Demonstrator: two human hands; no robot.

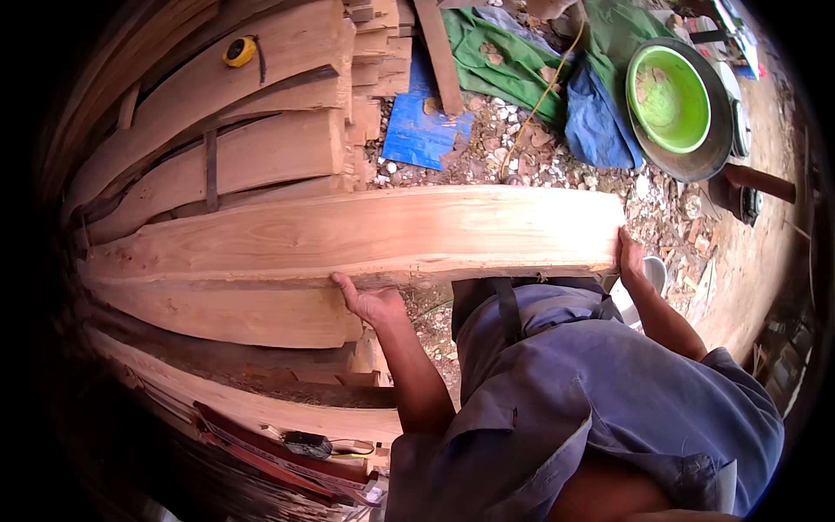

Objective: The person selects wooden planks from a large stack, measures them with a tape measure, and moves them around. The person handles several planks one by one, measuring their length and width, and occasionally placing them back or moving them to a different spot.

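Note:
A long pale wooden plank [417, 226] lies crosswise in front of me, its far left part over the stacked boards and its right end out past the stack. My left hand [374, 303] grips the near edge around mid-length, thumb up at the edge, with the other fingers mostly hidden beneath. At the right end, my right hand [632, 254] is closed around the corner; part of its fingers is out of sight behind the wood. Under the plank, a shorter board [235, 311] shows along the near side.
Stacked boards [270, 161] fill the left, with a yellow tape measure [239, 51] on top. Beyond the plank are a blue sheet [417, 130], green cloth [500, 61] and a green basin [668, 100] inside a dark one. Wood chips cover the ground. A black object [308, 445] sits near left.

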